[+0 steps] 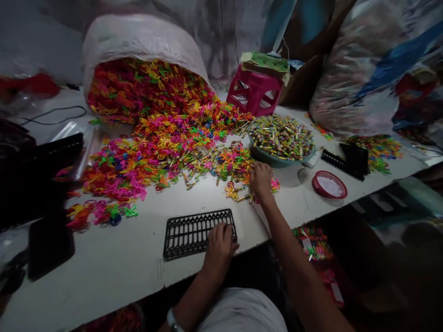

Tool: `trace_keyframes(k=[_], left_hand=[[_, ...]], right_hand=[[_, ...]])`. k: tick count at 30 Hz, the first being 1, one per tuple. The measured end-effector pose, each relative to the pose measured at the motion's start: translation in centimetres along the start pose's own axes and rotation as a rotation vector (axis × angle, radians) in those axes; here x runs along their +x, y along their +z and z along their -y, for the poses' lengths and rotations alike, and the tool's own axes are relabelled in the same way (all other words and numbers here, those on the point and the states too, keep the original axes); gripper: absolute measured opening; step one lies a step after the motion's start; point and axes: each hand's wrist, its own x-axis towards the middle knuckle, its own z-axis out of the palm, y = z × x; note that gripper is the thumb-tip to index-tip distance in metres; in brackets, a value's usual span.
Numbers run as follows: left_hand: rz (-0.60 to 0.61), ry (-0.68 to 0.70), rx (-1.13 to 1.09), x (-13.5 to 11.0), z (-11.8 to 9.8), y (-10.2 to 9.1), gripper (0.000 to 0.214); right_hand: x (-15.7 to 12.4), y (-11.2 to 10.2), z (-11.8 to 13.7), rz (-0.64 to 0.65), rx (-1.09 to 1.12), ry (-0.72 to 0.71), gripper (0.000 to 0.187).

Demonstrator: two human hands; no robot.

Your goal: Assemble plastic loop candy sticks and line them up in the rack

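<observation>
A black slotted plastic tray (188, 233) lies flat near the table's front edge. My left hand (220, 242) holds its right end, fingers over the top and thumb at the outer side. Farther off to the right, my right hand (262, 180) is at the edge of a heap of small colourful plastic pieces (162, 147). Its fingers are curled down, and whatever they pinch is hidden. Beside it lie a few loose tubes with yellowish wrapping (238, 196). Just beyond, a teal basin (277, 161) is heaped with similar small tubes (280, 133).
A big white sack (145, 37) spills colourful pieces at the back. A pink stool (254, 92) stands behind the basin. Rightward are a red basket (328, 184), black trays (342, 163) and a full bag (356, 78). Dark objects (51, 244) sit at left.
</observation>
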Motion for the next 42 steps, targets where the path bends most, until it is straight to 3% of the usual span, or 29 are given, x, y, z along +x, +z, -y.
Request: trace_keyframes(k=[2, 5, 8, 11, 17, 21, 27, 33, 38, 42], left_hand=[[0.030, 0.032, -0.039, -0.1, 1.0, 0.0, 0.048], [-0.005, 0.045, 0.004, -0.9, 4.7, -1.8, 0.053], [-0.042, -0.130, 0.129, -2.3, 8.9, -4.3, 0.047], [-0.011, -0.246, 0.200, -3.7, 10.7, -5.8, 0.048], [-0.036, -0.236, 0.216, -4.2, 8.2, -4.3, 0.053], [-0.030, -0.236, 0.217, -3.3, 6.5, -3.3, 0.055], [-0.015, -0.216, 0.154, -4.1, 6.4, -4.1, 0.056], [-0.124, -0.226, 0.053, -4.5, 7.5, -4.4, 0.042], [-0.164, -0.271, -0.175, -0.6, 7.1, -4.5, 0.044], [-0.160, -0.510, -0.691, 3.6, 6.1, -5.6, 0.046]], right_hand=[[1.8, 0.6, 0.6, 0.078, -0.055, -0.019, 0.025], [3.1, 0.7, 0.6, 0.135, -0.129, -0.045, 0.019], [2.9, -0.1, 0.2, 0.088, -0.130, -0.021, 0.019], [1.2, -1.4, -0.1, 0.009, -0.033, -0.016, 0.020], [-6.3, -1.7, 1.2, -0.032, 0.283, -0.040, 0.025], [-9.5, -1.0, 1.8, 0.053, 0.230, -0.065, 0.023], [-9.3, -2.6, 1.8, -0.028, 0.349, -0.041, 0.021], [-8.5, -3.5, 2.7, -0.021, 0.489, 0.007, 0.020], [-8.9, -3.0, 5.0, 0.086, 0.602, -0.035, 0.016], [-9.7, -3.2, 6.9, 0.133, 0.707, -0.077, 0.012]])
